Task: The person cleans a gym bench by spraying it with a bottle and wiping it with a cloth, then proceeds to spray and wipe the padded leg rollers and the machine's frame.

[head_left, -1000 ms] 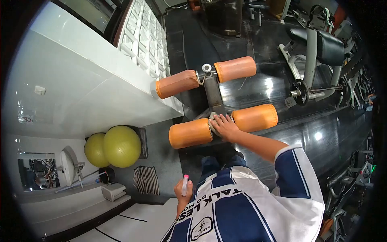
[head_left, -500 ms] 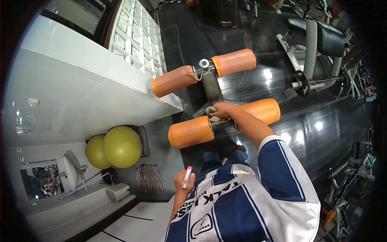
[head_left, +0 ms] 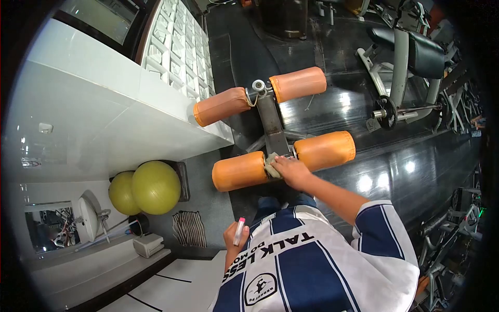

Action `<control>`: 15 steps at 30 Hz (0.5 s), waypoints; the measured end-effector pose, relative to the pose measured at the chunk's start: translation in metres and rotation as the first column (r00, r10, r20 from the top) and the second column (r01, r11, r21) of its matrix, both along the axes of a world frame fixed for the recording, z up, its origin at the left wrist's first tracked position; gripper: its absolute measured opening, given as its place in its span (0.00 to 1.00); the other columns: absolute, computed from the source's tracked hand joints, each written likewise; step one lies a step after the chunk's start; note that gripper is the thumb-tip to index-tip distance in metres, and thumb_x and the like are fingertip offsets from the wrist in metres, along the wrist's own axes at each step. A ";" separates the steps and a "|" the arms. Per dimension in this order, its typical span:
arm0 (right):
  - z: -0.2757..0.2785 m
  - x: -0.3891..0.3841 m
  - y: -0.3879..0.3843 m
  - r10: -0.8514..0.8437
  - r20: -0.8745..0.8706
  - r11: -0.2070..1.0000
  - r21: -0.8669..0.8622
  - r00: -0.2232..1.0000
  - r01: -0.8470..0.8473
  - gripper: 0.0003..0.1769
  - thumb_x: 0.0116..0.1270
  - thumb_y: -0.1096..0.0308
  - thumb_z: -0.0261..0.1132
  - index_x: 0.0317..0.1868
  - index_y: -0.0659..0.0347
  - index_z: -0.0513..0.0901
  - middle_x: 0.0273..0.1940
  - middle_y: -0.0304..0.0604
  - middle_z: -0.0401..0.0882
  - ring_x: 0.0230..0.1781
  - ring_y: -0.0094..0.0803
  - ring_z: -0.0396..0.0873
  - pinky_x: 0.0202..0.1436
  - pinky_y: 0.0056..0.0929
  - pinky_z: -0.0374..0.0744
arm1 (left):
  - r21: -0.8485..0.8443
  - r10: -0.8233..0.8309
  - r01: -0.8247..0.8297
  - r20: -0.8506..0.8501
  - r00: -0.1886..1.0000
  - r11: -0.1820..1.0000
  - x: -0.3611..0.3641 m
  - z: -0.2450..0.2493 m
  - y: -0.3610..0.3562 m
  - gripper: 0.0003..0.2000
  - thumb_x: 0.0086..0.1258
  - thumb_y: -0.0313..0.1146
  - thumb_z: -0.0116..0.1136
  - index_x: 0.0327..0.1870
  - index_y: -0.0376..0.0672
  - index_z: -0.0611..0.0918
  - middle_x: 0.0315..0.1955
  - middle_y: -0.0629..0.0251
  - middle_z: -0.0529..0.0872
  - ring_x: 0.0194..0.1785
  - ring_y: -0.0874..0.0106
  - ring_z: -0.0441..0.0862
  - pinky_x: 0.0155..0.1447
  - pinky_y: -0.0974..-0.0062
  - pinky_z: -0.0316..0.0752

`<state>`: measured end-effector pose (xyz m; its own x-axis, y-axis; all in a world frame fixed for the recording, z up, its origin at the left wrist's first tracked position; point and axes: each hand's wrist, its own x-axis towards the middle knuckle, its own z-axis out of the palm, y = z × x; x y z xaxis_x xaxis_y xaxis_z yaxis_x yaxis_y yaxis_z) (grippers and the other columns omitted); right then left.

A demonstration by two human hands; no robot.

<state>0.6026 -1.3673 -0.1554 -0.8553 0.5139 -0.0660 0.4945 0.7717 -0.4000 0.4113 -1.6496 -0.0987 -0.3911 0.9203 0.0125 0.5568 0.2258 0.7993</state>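
My right hand (head_left: pixel 292 171) is closed on a pale, crumpled cloth (head_left: pixel 272 165). It presses the cloth against the metal frame (head_left: pixel 271 122) of an exercise machine, between two orange padded rollers, the near left roller (head_left: pixel 239 171) and the near right roller (head_left: pixel 326 150). Beyond them, two more rollers, the far left roller (head_left: pixel 222 106) and the far right roller (head_left: pixel 299 84), sit at the frame's other end. Close to my body, my left hand (head_left: pixel 232 238) is wrapped round a small clear bottle with a pink cap (head_left: pixel 239 232), held upright away from the machine.
Two green exercise balls (head_left: pixel 156 187) rest by the white wall at left. A striped mat (head_left: pixel 189 229) lies on the grey floor near them. A weight bench (head_left: pixel 423 52) with a bar stands at the upper right, and more gym machines line the right edge.
My right hand has moved toward me with the cloth, from the inner part of the frame to its near end between the rollers. My left hand has barely shifted.
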 end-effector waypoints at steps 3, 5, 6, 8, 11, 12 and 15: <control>0.056 -0.010 0.059 0.010 0.128 1.000 -0.009 0.992 -0.009 0.27 0.53 0.68 0.73 0.54 0.55 0.76 0.44 0.54 0.84 0.49 0.50 0.84 0.50 0.48 0.82 | 0.022 -0.023 0.023 -0.018 1.000 0.999 0.001 0.002 0.011 0.19 0.68 0.42 0.61 0.22 0.39 0.73 0.20 0.54 0.74 0.24 0.50 0.73 0.29 0.57 0.65; 0.047 -0.023 0.096 -0.126 -0.008 0.988 -0.093 0.992 0.124 0.21 0.59 0.68 0.67 0.54 0.56 0.76 0.44 0.52 0.85 0.48 0.52 0.83 0.50 0.51 0.81 | 0.033 -0.061 0.061 0.000 0.998 0.998 0.003 0.007 0.020 0.17 0.67 0.41 0.61 0.23 0.39 0.74 0.20 0.54 0.74 0.25 0.50 0.73 0.29 0.57 0.66; 0.042 -0.030 0.107 -0.187 0.014 0.974 -0.126 0.982 0.187 0.19 0.61 0.69 0.64 0.54 0.56 0.76 0.45 0.51 0.85 0.49 0.51 0.83 0.51 0.52 0.80 | 0.031 -0.067 0.067 0.000 0.998 0.997 0.004 0.008 0.022 0.17 0.67 0.41 0.61 0.23 0.39 0.74 0.20 0.54 0.74 0.25 0.50 0.73 0.29 0.57 0.66; 0.016 -0.039 0.112 -0.259 0.063 0.946 -0.186 0.964 0.266 0.17 0.63 0.69 0.61 0.54 0.55 0.80 0.47 0.52 0.85 0.51 0.53 0.83 0.51 0.50 0.81 | 0.020 -0.124 0.124 0.028 0.992 0.992 0.005 0.009 0.027 0.16 0.67 0.40 0.61 0.24 0.38 0.75 0.21 0.53 0.75 0.25 0.50 0.74 0.30 0.58 0.66; -0.012 -0.044 0.084 -0.174 0.332 0.960 -0.152 0.927 0.235 0.18 0.61 0.68 0.63 0.52 0.58 0.80 0.50 0.50 0.85 0.53 0.49 0.84 0.57 0.49 0.79 | -0.003 -0.131 0.132 0.039 0.991 0.991 0.005 0.014 0.030 0.14 0.67 0.39 0.60 0.25 0.38 0.77 0.22 0.53 0.76 0.26 0.50 0.76 0.30 0.58 0.68; -0.010 -0.040 0.071 -0.179 0.331 0.958 -0.154 0.926 0.241 0.18 0.61 0.68 0.63 0.52 0.58 0.80 0.50 0.50 0.85 0.53 0.49 0.84 0.57 0.49 0.79 | -0.005 -0.138 0.138 0.037 0.990 0.990 0.003 0.014 0.030 0.14 0.67 0.39 0.60 0.25 0.38 0.77 0.22 0.53 0.76 0.26 0.50 0.76 0.30 0.58 0.68; 0.000 -0.013 0.021 -0.116 -0.004 0.991 0.067 0.993 0.116 0.22 0.58 0.70 0.65 0.55 0.55 0.79 0.53 0.47 0.82 0.56 0.44 0.80 0.63 0.46 0.74 | -0.023 -0.063 0.065 0.080 0.995 0.998 0.002 0.008 0.025 0.12 0.66 0.38 0.59 0.29 0.38 0.81 0.25 0.53 0.80 0.29 0.51 0.79 0.33 0.59 0.71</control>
